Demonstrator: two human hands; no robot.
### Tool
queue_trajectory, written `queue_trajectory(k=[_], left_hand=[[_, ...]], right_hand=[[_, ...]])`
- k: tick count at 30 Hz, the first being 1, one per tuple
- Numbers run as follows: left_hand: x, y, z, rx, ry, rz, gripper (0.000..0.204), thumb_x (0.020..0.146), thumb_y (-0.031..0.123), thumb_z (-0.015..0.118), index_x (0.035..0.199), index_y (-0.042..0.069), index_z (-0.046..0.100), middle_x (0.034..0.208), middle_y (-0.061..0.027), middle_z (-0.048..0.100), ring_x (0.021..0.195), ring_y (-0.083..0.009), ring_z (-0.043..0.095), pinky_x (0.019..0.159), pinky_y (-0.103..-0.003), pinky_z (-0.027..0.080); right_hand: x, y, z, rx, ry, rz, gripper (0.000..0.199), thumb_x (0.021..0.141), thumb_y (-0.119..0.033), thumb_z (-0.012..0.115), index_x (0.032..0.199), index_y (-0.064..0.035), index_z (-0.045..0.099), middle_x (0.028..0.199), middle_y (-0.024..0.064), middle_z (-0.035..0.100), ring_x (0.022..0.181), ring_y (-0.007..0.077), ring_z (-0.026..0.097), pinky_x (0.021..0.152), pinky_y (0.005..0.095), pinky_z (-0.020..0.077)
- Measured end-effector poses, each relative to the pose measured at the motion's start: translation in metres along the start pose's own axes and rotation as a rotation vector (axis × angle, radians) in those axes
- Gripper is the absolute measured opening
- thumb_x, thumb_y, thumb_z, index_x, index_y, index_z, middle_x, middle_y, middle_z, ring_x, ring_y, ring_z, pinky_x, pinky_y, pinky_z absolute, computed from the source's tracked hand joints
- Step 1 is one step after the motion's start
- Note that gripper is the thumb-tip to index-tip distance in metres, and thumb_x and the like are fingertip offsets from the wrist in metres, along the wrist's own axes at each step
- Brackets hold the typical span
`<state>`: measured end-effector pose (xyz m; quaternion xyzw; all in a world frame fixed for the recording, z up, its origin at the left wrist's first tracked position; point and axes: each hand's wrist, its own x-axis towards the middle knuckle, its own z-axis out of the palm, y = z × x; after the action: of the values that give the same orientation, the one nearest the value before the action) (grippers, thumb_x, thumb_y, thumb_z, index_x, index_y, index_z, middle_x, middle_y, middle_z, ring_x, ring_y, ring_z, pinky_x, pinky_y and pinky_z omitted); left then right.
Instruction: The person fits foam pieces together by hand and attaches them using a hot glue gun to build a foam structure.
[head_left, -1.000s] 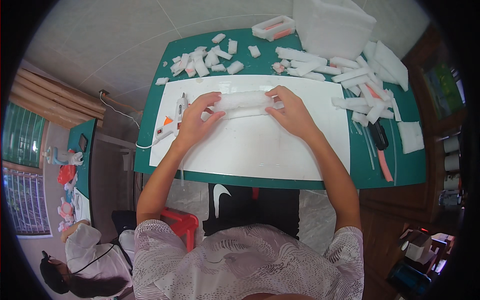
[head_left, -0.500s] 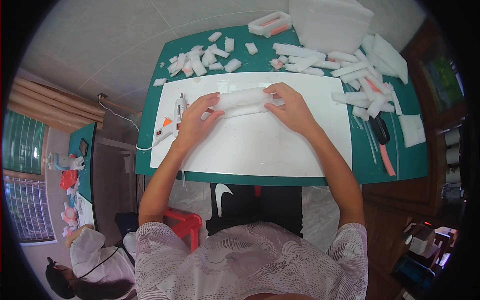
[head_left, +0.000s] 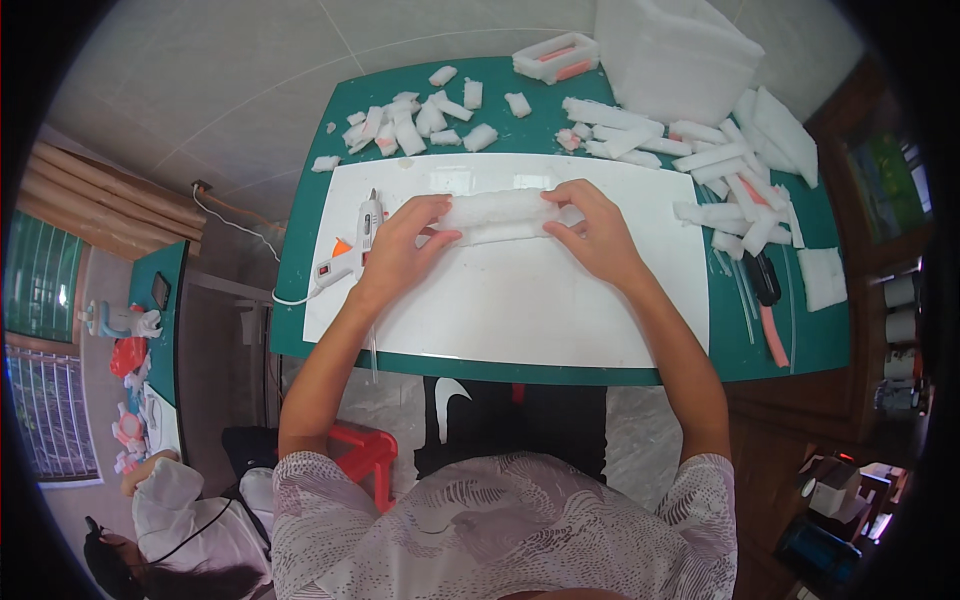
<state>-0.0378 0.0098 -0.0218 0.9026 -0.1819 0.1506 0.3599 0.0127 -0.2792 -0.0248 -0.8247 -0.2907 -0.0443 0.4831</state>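
A long white foam piece (head_left: 497, 216) lies across the far part of a white board (head_left: 520, 300) on a green table (head_left: 300, 300). My left hand (head_left: 400, 250) grips its left end with fingers curled over it. My right hand (head_left: 592, 232) grips its right end, fingers pressed over the top. Both hands rest on the board.
A white glue gun (head_left: 352, 250) with an orange trigger lies left of my left hand, its cord running off the table. Several cut foam bits (head_left: 410, 125) and foam strips (head_left: 720, 170) lie at the back and right. A black and orange cutter (head_left: 768, 300) lies right. Another person (head_left: 180, 520) sits lower left.
Both hands have stayed on the foam piece, shifting only slightly along it. The view has tilted a little, so the table sits marginally higher in the picture.
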Motion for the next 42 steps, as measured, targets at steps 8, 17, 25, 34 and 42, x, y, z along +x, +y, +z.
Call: queue_trajectory(k=[8,17,25,34,42], left_hand=[[0.014,0.004,-0.008,-0.043,-0.098,-0.074,0.034,0.083,0.012,0.081,0.11,0.0,0.064,0.118,-0.0126,0.066,0.092,-0.0199,0.07,0.08,-0.027,0.058],[0.018,0.001,-0.011,-0.085,-0.177,-0.057,0.033,0.087,0.013,0.076,0.109,-0.002,0.058,0.115,-0.0126,0.061,0.094,-0.0256,0.068,0.081,-0.031,0.057],[0.02,0.002,-0.008,-0.057,-0.174,0.004,0.031,0.087,0.011,0.076,0.11,-0.003,0.059,0.116,-0.0133,0.061,0.094,-0.0254,0.067,0.082,-0.03,0.057],[0.02,0.02,-0.02,-0.344,-0.069,-0.176,0.063,0.079,0.009,0.082,0.136,0.005,0.054,0.14,-0.0123,0.052,0.107,-0.0203,0.061,0.089,-0.031,0.055],[0.018,0.031,-0.017,-0.145,-0.258,-0.129,0.098,0.069,0.015,0.09,0.152,0.012,0.036,0.153,-0.0142,0.035,0.132,-0.0297,0.046,0.096,-0.037,0.053]], right_hand=[[0.002,-0.003,0.001,-0.004,0.027,0.073,0.034,0.083,-0.005,0.077,0.116,-0.0057,0.067,0.115,0.0081,0.066,0.101,0.018,0.065,0.07,0.0256,0.0599],[0.003,-0.006,0.0,-0.014,0.02,0.135,0.033,0.083,-0.006,0.078,0.115,-0.0062,0.068,0.116,0.0071,0.067,0.101,0.0167,0.066,0.071,0.0245,0.0595],[0.003,0.001,-0.002,0.027,0.017,0.154,0.033,0.084,-0.006,0.077,0.115,-0.0068,0.068,0.114,0.0077,0.067,0.1,0.0173,0.067,0.071,0.0247,0.0593],[0.002,0.009,-0.006,0.491,0.104,0.229,0.035,0.086,-0.007,0.075,0.12,-0.0052,0.066,0.112,0.0065,0.063,0.093,0.0168,0.068,0.069,0.025,0.0566],[0.004,0.006,-0.014,0.616,-0.035,0.45,0.031,0.092,-0.016,0.069,0.12,-0.0034,0.064,0.11,0.0065,0.064,0.09,0.0133,0.066,0.072,0.0272,0.0545]])
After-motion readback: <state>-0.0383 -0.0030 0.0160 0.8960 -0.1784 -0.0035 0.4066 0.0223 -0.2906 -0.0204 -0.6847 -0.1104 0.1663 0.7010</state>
